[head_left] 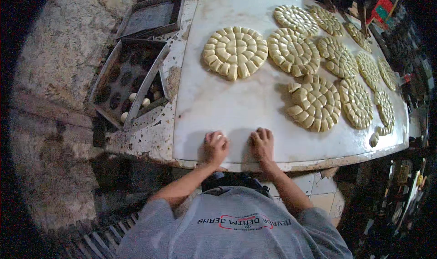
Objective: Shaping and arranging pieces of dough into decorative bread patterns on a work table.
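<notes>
Near the front edge of the white marble-like tabletop (200, 108), my left hand (215, 146) is cupped with curled fingers. A small pale dough ball (220, 135) shows between its fingers and thumb. My right hand (262, 145) rests on the table a short way to the right, its fingers curled under; whatever lies beneath them is hidden. Beyond my hands sits a spiral of cut dough pieces (235, 52). To the right, another dough spiral (315, 102) has a ragged, open end on its left side.
At the left edge stands a dark metal tray (109, 67) holding a few round dough balls (124, 117). Behind it is another metal tray (177, 15). Several more dough spirals (293, 52) cover the table's right side. A small dough lump (374, 140) lies at the near right.
</notes>
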A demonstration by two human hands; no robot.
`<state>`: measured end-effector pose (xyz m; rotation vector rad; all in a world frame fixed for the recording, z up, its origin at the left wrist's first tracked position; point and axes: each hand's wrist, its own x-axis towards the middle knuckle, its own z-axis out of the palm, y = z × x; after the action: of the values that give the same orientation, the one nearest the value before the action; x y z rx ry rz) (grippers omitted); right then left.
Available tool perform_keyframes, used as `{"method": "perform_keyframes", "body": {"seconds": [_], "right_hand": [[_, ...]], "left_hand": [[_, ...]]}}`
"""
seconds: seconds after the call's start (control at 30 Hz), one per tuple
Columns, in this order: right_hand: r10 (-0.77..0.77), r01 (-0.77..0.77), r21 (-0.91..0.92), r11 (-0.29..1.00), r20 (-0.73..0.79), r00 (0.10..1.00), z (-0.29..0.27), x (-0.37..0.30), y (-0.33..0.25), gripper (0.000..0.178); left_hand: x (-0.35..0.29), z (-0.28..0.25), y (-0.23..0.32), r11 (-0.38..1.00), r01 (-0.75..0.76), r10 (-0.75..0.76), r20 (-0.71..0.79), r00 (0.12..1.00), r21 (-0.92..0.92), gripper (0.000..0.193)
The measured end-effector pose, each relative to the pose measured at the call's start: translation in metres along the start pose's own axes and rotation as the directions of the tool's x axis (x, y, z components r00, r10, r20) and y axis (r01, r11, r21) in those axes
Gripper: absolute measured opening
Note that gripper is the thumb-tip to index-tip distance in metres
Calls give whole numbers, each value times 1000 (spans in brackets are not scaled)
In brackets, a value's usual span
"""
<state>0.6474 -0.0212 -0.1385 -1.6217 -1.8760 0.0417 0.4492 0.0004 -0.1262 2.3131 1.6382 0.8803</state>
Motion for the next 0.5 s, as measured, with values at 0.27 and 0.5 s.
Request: {"method": "perform_keyframes", "body": {"seconds": [0.27,0.5], "right_hand": [[166,-184,-115,976,-151,975,-2,74,50,30],[-118,114,-71,991,-59,991,1,17,81,19]], "left_hand": [[84,34,-116,935,340,-352,-372,859,-98,20],[47,5,-57,995,-92,82,-177,981,-49,12]]}}
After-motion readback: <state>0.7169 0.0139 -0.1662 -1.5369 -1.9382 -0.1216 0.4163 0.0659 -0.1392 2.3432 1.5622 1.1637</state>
